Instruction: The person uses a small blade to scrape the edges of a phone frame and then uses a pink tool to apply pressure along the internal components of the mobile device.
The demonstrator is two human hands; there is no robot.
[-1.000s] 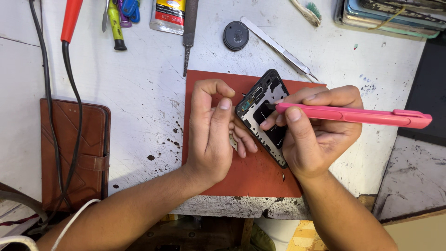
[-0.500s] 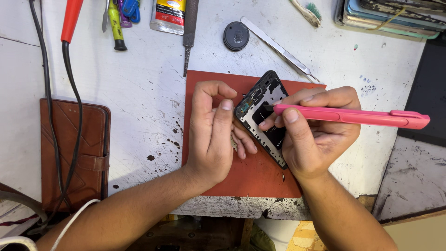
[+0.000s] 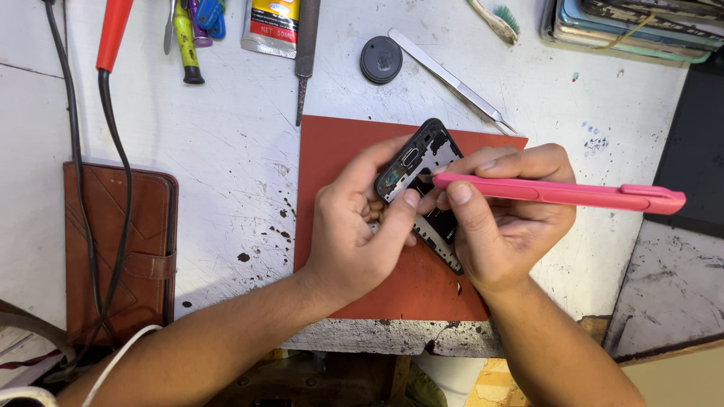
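Little change from a second ago: pink tool (image 3: 558, 194) a touch lower and more level, tip now at the phone's (image 3: 422, 162) upper part, beside the round camera opening. Same grip, same spot, so work reads as slow prying or picking at one point, not a new step.

Left hand (image 3: 354, 226): clamped on phone, thumb along near edge, fingers curled round far side, wrist resting on red mat (image 3: 332, 151). Phone open-backed, tilted, lifted slightly off mat between both hands, lower end hidden under right hand.

Right hand (image 3: 505, 226): closed on tool in pen grip, thumb and forefinger pinching near tip, remaining fingers folded beneath, tail of tool pointing out past hand to its outer side. Exact contact point of tip unclear, possibly in a seam or on a screw.

Beyond fingers: tweezers (image 3: 452, 79), round black cap (image 3: 381, 59), file (image 3: 305, 60), glue tube (image 3: 271, 26). Out past left forearm: brown wallet case (image 3: 121, 249) with black cable (image 3: 105, 173) over it.
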